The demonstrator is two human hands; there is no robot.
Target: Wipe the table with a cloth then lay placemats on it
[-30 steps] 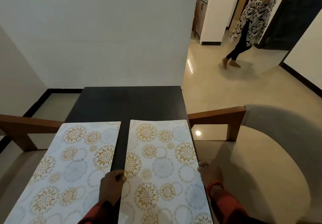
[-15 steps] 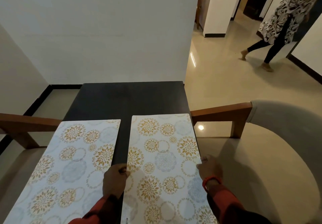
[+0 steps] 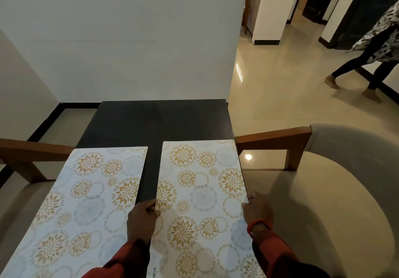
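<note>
Lying flat along the right edge of the dark counter (image 3: 164,122), a white placemat (image 3: 200,208) printed with gold and grey flower circles is held at both long sides. Its left edge is pinched by the left hand (image 3: 141,221), thumb on top and fingers curled at the edge. Its right edge, at the counter's right edge, is gripped by the right hand (image 3: 258,211), fingers curled around it; an orange band is worn on that wrist, and both arms are covered by red sleeves. A second placemat (image 3: 82,208) of the same print is laid beside it along the left edge, with a narrow strip of bare counter between the two. The far end of the counter is set against a white wall. Wooden-armed chairs (image 3: 323,180) are placed at both sides. Across the glossy floor at the far right, another person (image 3: 375,46) is seen mid-step.
</note>
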